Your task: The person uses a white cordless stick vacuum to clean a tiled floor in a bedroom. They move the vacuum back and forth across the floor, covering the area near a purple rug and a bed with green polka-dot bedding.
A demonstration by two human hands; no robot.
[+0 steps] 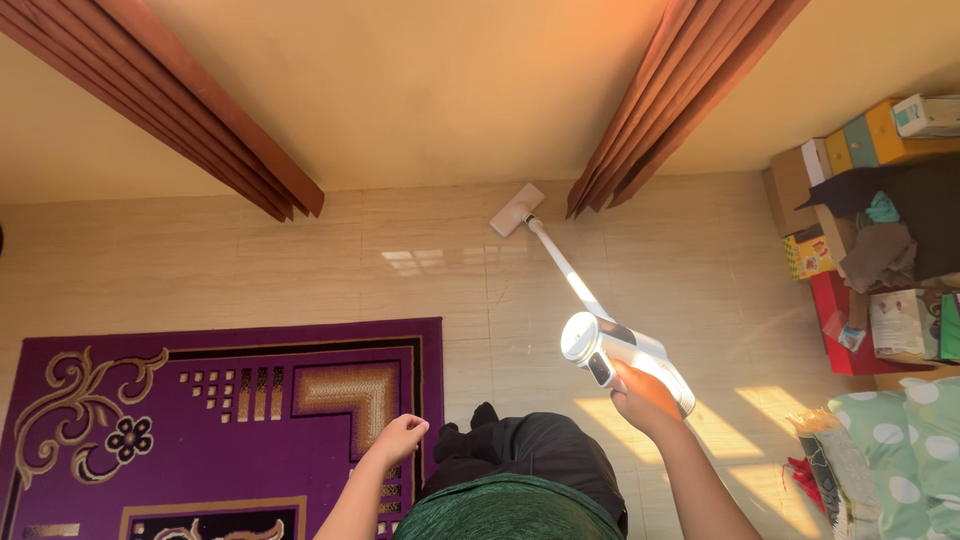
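Vacuum cleaner [600, 335] gripped in right hand [640, 392]; left hand [398, 438] loosely curled, free.

Bare forearms, no sleeves, dark green top [505, 512], black trousers [530, 450], dark socks [485, 415]

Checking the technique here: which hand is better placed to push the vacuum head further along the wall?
Right. The right hand already grips the stick vacuum; the left hand hangs empty over the purple rug.

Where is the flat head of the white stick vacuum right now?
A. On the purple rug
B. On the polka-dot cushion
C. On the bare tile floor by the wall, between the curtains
C: the vacuum head sits on pale tile floor by the wall, off the purple rug.
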